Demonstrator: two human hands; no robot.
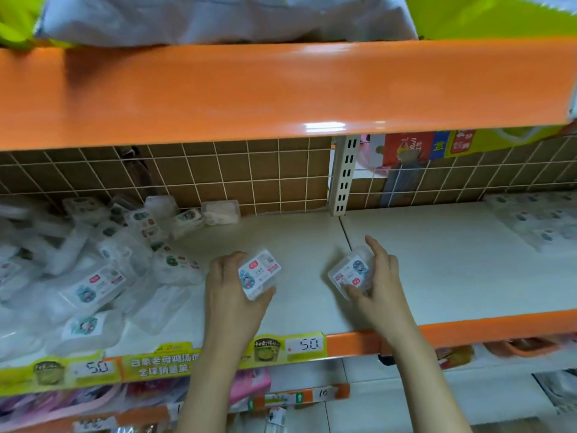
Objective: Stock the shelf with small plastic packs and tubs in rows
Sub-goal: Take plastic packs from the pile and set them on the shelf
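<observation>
Over the bare part of the shelf [421,260], two hands apart — left hand [229,295] wrapped round one tub [259,273], right hand [379,282] pinching another tub [351,271]. Probably ready to start a row, away from the messy pile [93,270].

This is a shop aisle, seen at a retail gondola shelf [437,260] with a pale deck and an orange front lip. Clipped along that lip are yellow-green price strips [156,360] printed with product pictures and Chinese text, and small price tags reading 5.0 [307,344]. Behind the deck stands a white wire grid back [234,179] fixed to a slotted metal upright [343,176]. Above the deck runs another orange shelf edge [281,89]; below it, a lower tier carries a handwritten tag [323,393] and packaged goods. Left on the deck lies a heap of identical labelled plastic packs [93,276].
</observation>
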